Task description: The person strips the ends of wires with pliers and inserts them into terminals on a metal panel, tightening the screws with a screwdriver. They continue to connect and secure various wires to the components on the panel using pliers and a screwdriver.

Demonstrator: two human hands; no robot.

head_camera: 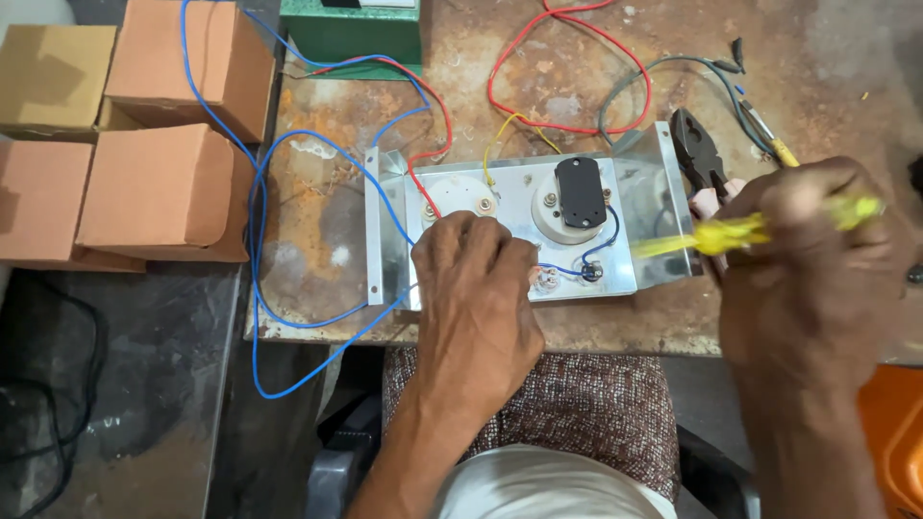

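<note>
Yellow screwdriver (731,234) sits gripped in the right hand (817,259); the left hand (478,279) presses closed on the metal panel (519,226) on the worktop (317,221). A slip could nick the blue wire (260,192).

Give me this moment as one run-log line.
left hand: resting on metal panel | right hand: holding yellow screwdriver | pliers: lying beside panel | wires: blue, red, yellow attached
</note>
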